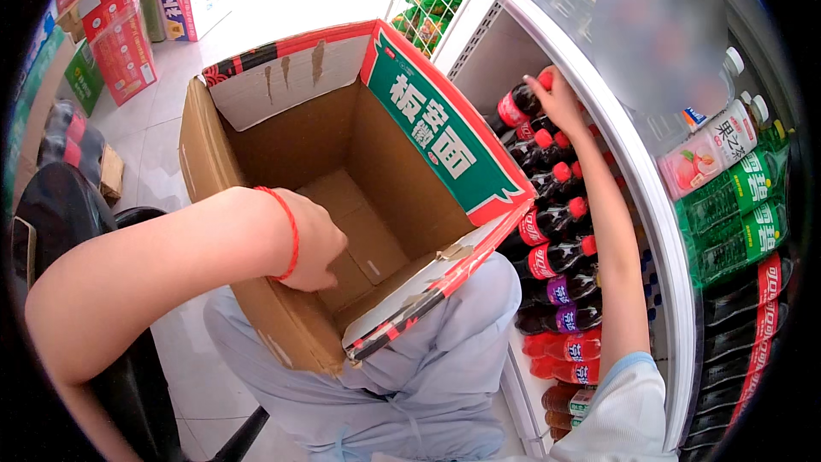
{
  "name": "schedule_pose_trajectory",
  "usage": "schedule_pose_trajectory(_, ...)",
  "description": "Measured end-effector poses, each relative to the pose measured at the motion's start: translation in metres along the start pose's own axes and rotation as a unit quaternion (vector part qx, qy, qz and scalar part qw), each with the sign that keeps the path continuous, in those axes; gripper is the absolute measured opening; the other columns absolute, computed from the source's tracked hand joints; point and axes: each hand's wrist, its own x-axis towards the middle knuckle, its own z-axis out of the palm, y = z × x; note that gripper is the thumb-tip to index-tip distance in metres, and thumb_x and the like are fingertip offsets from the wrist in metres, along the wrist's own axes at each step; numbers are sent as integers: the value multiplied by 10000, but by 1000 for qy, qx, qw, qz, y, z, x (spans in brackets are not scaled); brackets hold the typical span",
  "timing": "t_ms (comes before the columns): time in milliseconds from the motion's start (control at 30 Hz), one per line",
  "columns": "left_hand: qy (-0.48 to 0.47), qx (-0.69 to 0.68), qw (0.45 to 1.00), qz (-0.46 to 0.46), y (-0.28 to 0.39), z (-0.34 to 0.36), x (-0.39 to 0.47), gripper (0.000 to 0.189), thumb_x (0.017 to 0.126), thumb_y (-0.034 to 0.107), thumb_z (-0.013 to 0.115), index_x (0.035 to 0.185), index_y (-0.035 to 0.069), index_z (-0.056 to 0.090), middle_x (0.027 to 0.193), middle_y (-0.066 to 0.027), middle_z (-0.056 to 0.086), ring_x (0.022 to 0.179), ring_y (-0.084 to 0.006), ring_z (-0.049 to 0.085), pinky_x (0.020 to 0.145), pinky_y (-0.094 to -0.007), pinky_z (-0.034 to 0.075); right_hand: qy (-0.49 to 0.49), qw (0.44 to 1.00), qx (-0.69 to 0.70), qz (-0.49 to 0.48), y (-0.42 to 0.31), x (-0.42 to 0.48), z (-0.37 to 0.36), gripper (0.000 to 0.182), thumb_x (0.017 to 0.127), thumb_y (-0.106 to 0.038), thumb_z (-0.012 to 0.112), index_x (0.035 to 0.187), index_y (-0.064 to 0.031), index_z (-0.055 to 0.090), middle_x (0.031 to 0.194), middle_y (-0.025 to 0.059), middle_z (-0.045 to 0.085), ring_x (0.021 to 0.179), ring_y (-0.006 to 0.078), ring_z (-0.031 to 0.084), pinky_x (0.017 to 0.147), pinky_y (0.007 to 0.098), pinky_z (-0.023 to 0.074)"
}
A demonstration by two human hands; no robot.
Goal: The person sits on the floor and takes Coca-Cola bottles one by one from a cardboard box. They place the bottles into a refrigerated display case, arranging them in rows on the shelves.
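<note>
An open, worn cardboard carton (pixel 410 205) rests on the person's lap, with bare cardboard showing at its bottom. My left hand (pixel 314 244), with a red cord at the wrist, reaches over the carton's near-left wall and hangs inside it; the fingers are curled and what they hold, if anything, cannot be told. Inside the cooler at the right, my right hand (pixel 558 102) grips a Coca-Cola bottle (pixel 519 102) near its red cap. Below that hand, more Coca-Cola bottles (pixel 555 256) lie in a row, followed by dark bottles with purple labels (pixel 564 317) and red drink bottles (pixel 564 346).
A curved white cooler frame (pixel 641 173) runs beside the right arm. Above it are green bottles (pixel 731 218) and a pink-labelled bottle (pixel 712 154). Red cartons (pixel 118 38) and shrink-wrapped bottles (pixel 70 141) stand on the floor at left. A black chair (pixel 64 205) is behind the left arm.
</note>
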Motion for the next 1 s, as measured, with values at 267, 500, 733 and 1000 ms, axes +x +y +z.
schedule_pose_trajectory(267, -61, -3, 995, -79, -9, 0, -4, 437, 882, 414, 414, 996, 67, 653, 948, -117, 648, 896, -305, 614, 761, -425, 493, -142, 987, -15, 74, 18, -10, 20, 511, 731, -489, 684, 918, -43, 521, 821, 143, 617, 782, 300, 607, 685, 387, 453)
schedule_pose_trajectory(500, -62, -20, 998, -24, -6, -3, -1, 484, 879, 459, 450, 1049, 25, 577, 918, -198, 636, 893, -360, 604, 793, -437, 481, -113, 985, -108, 77, 33, -11, 13, 561, 635, -519, 746, 820, -35, 530, 798, 131, 612, 762, 252, 605, 670, 367, 465)
schedule_pose_trajectory(733, -28, -15, 999, -36, -10, 5, -10, 444, 884, 433, 432, 1042, 56, 607, 904, -137, 651, 882, -304, 622, 775, -403, 495, -120, 986, -100, 65, 36, -8, 10, 523, 610, -479, 774, 707, -27, 530, 654, 110, 587, 629, 231, 580, 589, 350, 457)
schedule_pose_trajectory(1000, -20, -19, 999, -23, -9, 1, -7, 490, 872, 474, 455, 1056, 38, 582, 916, -190, 637, 900, -353, 601, 807, -423, 479, -81, 996, -22, 10, 35, -15, -6, 414, 712, -343, 737, 873, 6, 585, 803, 121, 615, 721, 192, 596, 655, 317, 469)
